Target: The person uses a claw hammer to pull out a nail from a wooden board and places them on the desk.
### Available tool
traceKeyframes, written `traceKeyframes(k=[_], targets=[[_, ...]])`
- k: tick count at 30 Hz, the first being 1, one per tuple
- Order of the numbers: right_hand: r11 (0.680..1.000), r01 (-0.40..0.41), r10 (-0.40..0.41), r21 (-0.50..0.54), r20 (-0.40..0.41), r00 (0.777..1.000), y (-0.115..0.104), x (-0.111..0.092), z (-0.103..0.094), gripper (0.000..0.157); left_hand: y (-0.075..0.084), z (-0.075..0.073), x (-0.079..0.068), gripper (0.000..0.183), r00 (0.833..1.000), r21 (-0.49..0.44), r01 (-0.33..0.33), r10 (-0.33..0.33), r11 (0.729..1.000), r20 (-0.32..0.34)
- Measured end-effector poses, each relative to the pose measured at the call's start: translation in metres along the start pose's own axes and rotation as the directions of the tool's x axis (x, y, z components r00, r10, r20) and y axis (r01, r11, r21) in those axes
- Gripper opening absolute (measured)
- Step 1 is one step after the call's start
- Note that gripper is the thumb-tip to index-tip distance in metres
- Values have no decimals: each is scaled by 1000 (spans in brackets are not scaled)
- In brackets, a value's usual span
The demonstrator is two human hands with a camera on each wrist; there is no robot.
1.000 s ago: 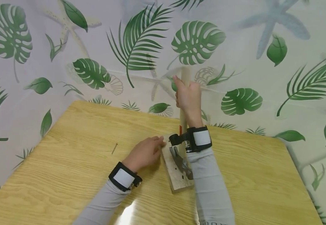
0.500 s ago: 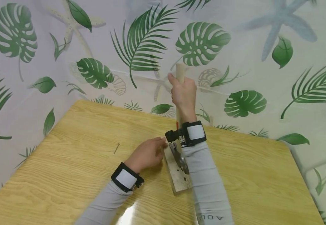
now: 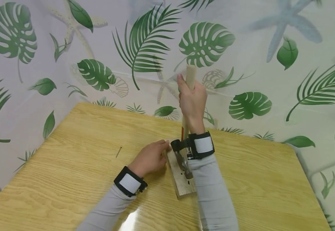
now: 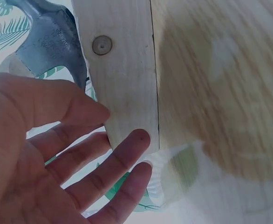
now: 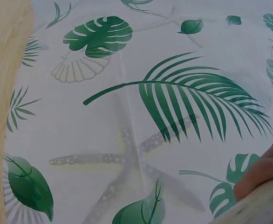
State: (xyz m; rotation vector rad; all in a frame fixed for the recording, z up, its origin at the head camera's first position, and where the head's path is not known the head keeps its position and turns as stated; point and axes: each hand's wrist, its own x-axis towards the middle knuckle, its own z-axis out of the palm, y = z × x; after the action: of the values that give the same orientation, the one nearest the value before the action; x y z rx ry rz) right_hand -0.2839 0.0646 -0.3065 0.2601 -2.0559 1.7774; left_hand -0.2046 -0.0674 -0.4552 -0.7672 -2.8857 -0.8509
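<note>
My right hand [image 3: 194, 101] grips the pale wooden handle of a claw hammer [image 3: 191, 75], which stands steeply up. The hammer's metal head lies over a small wooden block [image 3: 182, 189] on the table; my right wrist camera partly hides its claw. In the left wrist view, the claw tip of the hammer [image 4: 52, 39] comes right at the block's upper edge. My left hand [image 3: 150, 158] holds the block's far end between thumb and fingers. Small dark marks dot the top of the block, and a round knot shows on its side. The right wrist view shows part of the handle [image 5: 257, 205] under a finger.
A loose nail [image 3: 118, 152] lies on the wood-grain table [image 3: 92, 134], left of my left hand. A leaf-printed cloth [image 3: 144, 41] hangs behind the table's far edge.
The hammer handle leans left, then swings back right with my right hand. Its head has shifted left on the block. My left hand keeps its place at the block's end.
</note>
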Motion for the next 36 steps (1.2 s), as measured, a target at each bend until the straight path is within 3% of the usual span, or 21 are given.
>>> traceKeyframes(k=[6, 12, 21, 27, 30, 33, 36], targets=[[992, 104, -101, 75, -53, 994, -8, -26, -15, 42, 5, 2, 0, 38, 1000, -1, 21, -21, 1000, 22], [952, 237, -217, 191, -123, 968, -17, -54, -28, 36, 6, 7, 1, 40, 997, 20, 49, -50, 999, 55], [865, 388, -338, 317, -202, 919, -27, -82, -43, 26, 8, 8, 3, 31, 998, 65, 69, -69, 995, -3], [751, 484, -399, 449, -275, 875, -35, -101, -55, 33, 6, 8, 3, 26, 999, 99, 41, -38, 994, -35], [705, 513, -417, 490, -300, 858, -39, -108, -60, 34, 3, 7, 3, 28, 999, 85, 49, -48, 995, -16], [680, 534, -441, 502, -303, 845, -42, -112, -65, 37, 4, 7, 3, 29, 998, 72, 58, -58, 996, 0], [678, 536, -453, 504, -288, 844, -44, -114, -68, 39, 6, 7, 4, 28, 998, 79, 58, -56, 995, -28]])
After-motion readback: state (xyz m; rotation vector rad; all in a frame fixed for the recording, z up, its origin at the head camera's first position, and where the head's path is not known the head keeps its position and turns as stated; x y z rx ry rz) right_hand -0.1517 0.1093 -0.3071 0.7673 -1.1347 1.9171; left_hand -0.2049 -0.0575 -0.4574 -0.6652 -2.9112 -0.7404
